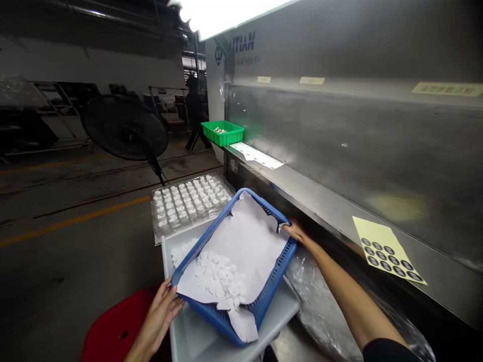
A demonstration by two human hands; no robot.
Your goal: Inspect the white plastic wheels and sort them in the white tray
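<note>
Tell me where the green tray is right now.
In the head view, the green tray sits upper centre on the metal machine ledge, beyond the blue basket, beside a label sheet.

Left hand near, fingers curled in grip; right hand extended forward, fingers closed, forearm outstretched.

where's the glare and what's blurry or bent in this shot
Head view: the overhead light is blown out white at the top edge; the steel machine panel shows soft sheen; the white discs in the blue basket merge, low in detail; the background is dim and soft; wide-lens bending curves the panel's edges.
</note>
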